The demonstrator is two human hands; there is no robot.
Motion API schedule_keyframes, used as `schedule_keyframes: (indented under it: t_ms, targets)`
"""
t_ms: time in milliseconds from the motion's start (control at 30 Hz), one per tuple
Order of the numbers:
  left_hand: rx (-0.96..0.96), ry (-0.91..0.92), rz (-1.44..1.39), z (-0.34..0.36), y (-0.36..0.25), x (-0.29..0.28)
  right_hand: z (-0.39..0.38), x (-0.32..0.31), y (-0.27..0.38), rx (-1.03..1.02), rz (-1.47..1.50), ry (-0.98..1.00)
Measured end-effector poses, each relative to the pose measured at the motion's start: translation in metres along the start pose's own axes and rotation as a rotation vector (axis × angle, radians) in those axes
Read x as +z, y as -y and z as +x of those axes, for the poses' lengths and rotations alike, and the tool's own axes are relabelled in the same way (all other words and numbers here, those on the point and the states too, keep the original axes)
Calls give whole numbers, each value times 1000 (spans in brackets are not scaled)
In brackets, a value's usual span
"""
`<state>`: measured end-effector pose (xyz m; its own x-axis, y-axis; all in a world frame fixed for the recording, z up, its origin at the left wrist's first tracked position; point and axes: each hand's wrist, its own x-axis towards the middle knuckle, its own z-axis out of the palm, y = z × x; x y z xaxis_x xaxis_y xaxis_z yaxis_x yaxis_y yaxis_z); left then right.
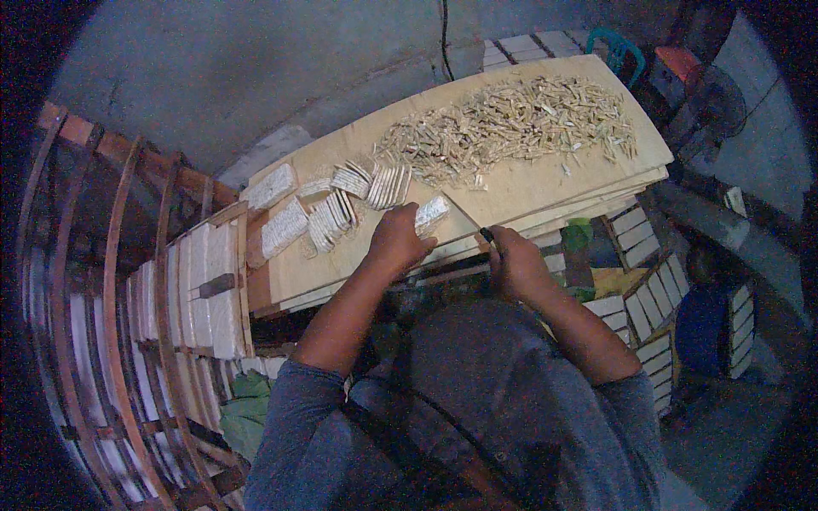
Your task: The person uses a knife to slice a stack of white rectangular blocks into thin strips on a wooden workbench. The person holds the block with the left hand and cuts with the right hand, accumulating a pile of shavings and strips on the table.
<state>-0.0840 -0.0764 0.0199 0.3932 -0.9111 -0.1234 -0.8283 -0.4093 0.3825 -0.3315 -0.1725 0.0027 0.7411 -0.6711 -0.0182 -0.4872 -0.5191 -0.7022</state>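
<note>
My left hand (398,239) is closed on a pale, grainy block (432,213) that looks like tempeh, pressing it to the wooden board (498,192) near the front edge. In my right hand (518,266) is the dark handle of a knife (465,212). Its thin blade points away to the left, just right of the block; whether it touches is too fine to tell. Left of my left hand lie several sliced blocks (331,220), leaning in rows. A whole pale slab (284,226) rests beside them. Small cut strips (520,123) are heaped over the far right of the board.
Wooden slatted racks (119,281) with white slabs stand at the left. Trays of white slabs (656,298) lie below the board at the right, near a blue container (707,332). A green chair (615,51) and a fan (720,100) are at the far right.
</note>
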Motion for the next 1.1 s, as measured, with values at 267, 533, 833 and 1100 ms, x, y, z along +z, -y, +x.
schedule_keyframes:
  t_ms: [267,533,833,1100]
  targets:
    - [20,-80,-21,-10,2,0,-2,9,-2,-51,21,20]
    - [91,-191,75,-9,4,9,-3,0,9,4,39,-9]
    - [51,-168,-98,-3,-3,9,-6,2,3,-63,21,-32]
    - [282,-398,46,-3,-2,13,-8,6,0,-92,-11,-112]
